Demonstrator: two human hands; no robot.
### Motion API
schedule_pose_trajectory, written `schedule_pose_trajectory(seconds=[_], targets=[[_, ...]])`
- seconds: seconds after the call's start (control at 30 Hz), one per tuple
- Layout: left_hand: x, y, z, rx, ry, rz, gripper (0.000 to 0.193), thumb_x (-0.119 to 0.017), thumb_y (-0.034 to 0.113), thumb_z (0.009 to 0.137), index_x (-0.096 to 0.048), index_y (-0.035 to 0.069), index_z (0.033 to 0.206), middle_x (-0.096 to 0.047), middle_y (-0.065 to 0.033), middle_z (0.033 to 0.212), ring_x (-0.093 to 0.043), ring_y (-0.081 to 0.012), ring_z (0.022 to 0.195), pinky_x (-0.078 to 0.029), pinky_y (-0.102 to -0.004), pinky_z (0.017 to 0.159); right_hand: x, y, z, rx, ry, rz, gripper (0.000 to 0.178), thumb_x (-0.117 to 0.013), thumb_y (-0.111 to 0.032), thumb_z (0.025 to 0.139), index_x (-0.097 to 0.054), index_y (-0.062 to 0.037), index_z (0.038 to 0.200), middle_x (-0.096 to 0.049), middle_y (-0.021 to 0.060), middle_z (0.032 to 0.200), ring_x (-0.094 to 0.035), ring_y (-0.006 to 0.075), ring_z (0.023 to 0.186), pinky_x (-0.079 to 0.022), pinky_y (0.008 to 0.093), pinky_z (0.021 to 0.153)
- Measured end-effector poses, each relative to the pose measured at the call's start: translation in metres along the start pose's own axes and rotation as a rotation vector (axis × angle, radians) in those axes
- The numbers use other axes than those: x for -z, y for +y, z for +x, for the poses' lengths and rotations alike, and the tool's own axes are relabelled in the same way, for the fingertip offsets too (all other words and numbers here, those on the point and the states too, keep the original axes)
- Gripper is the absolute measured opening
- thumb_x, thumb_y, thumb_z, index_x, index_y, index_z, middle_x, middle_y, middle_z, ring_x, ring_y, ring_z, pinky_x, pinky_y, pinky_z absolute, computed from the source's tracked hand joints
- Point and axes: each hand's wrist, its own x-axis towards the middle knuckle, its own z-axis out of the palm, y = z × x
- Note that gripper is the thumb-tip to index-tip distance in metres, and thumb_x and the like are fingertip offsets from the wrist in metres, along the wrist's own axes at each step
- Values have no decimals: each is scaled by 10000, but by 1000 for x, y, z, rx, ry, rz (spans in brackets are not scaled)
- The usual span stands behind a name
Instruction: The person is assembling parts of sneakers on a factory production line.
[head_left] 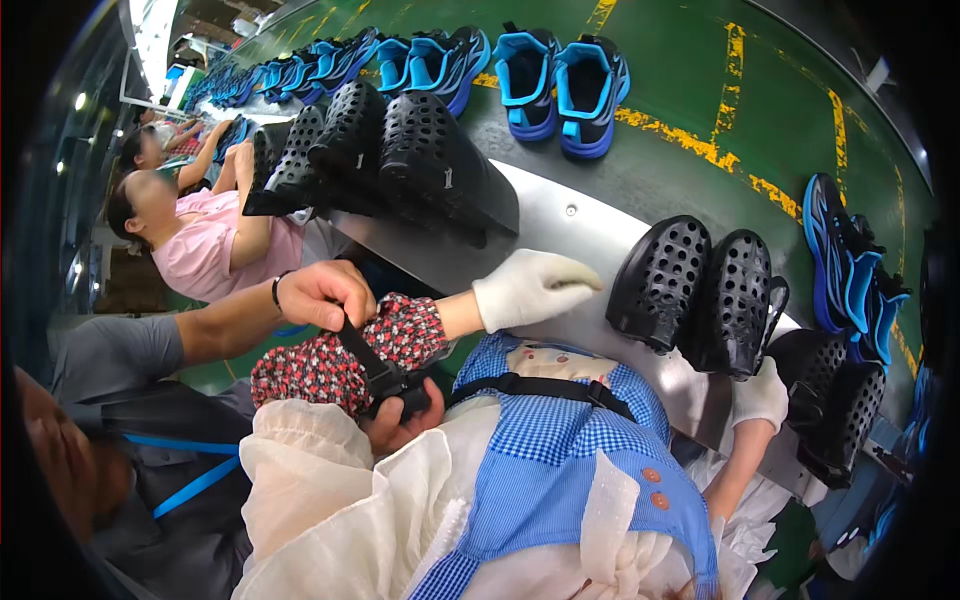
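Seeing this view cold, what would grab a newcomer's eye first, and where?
Probably a co-worker's hands at a black strap on the wearer's flowered left sleeve, left of centre. Then the holey black shoe forms by the gloved right hand, and blue-and-black sneakers lined up toward the upper left.

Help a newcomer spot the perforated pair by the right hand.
Follow the silver metal ledge rightward to the right hand in a white glove. Just above it in view is the glossy black shoe-shaped perforated pair. Unlike the black perforated cluster farther left and pair farther right, it lies between that hand and the gloved left hand.
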Motion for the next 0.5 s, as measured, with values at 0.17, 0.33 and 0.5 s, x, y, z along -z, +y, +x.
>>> schedule_pose_trajectory(seconds=[0.17, 0.33, 0.5], targets=[[2, -17, 17, 378, -37, -580, 270, -535, 195, 890, -640, 14, 1060, -647, -37, 861, -633, -105, 693, -520, -241, 614, -2, 1, -4, -10, 5, 11, 424, -548, -483, 779, -566, -72, 882, -644, 221, 869, -604, 415, 879, -464, 469, 745], [4, 5, 29, 164, 29, -323, 271, -531, 206, 894, -644, 22, 1056, -643, -32, 855, -613, -87, 684, -505, -224, 614, -7, 2, 1, -24, 16, 31, 419, -542, -476, 787, -564, -67, 870, -645, 221, 852, -611, 413, 860, -471, 467, 734], [-1, 8, 45, 189, -18, -359, 271, -500, 177, 911, -626, 5, 1078, -624, -48, 848, -610, -113, 731, -504, -242, 657, -12, 8, 3, -10, 46, 33, 400, -544, -460, 791, -560, -65, 851, -643, 217, 831, -613, 410, 841, -473, 469, 718]])
